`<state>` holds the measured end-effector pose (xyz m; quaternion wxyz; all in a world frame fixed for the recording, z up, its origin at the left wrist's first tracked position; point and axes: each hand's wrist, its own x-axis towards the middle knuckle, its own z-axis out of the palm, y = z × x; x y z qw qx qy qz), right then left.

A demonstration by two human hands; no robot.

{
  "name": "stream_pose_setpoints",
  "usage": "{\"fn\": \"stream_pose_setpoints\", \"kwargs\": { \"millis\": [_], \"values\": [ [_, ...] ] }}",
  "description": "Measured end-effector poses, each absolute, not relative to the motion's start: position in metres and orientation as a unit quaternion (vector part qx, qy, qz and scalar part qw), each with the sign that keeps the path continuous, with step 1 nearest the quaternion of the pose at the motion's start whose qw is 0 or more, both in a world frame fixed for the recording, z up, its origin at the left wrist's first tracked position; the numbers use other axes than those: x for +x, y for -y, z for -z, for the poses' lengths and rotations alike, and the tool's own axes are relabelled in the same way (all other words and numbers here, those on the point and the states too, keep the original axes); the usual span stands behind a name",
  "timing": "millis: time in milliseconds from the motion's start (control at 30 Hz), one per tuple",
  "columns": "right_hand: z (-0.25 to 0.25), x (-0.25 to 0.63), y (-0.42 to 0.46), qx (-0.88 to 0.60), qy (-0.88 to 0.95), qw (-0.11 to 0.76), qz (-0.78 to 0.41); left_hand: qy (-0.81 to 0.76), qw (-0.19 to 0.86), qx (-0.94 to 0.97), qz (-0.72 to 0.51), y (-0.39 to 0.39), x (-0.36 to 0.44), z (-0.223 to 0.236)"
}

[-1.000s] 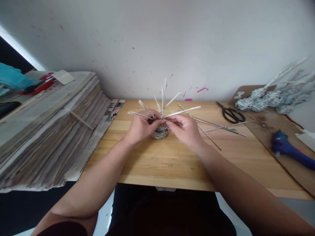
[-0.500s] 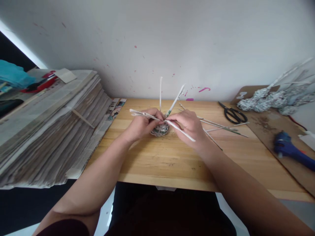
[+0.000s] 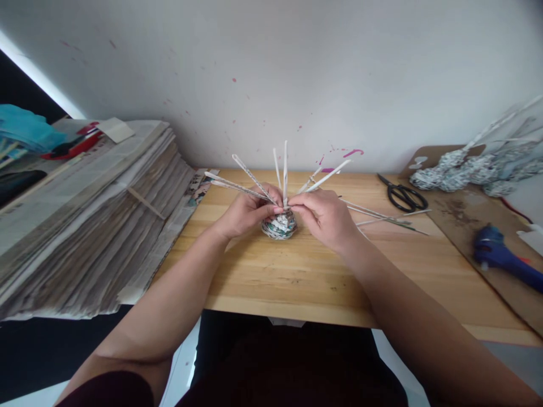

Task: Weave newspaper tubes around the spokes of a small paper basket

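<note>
A small round piece woven from rolled paper stands on the wooden table. Several pale paper sticks fan out from its top, one of them upright. My left hand is closed at the piece's upper left edge, thumb in front, with sticks passing behind its fingers. My right hand pinches at the upper right edge, close to the base of the upright stick. The fingertips of both hands nearly meet. What lies exactly between the right fingertips is too small to make out.
Loose paper sticks lie right of my hand, with black scissors beyond them. A blue glue gun rests on a brown board. Woven paper pieces sit behind it. A tall newspaper stack stands at left.
The stick that slanted down across my right hand no longer lies there; an upright stick now shows between my hands. More sticks fan out, and more of the woven piece is visible.
</note>
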<state>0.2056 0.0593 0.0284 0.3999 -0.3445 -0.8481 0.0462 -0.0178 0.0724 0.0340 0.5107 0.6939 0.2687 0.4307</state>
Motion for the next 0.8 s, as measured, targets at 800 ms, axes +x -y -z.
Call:
{"fn": "stream_pose_setpoints", "kwargs": {
  "millis": [800],
  "values": [
    [-0.026,0.198,-0.052,-0.341,0.857,0.387,-0.006,-0.356,0.368,0.689,-0.513,-0.059,-0.028,-0.054]
  ]
}}
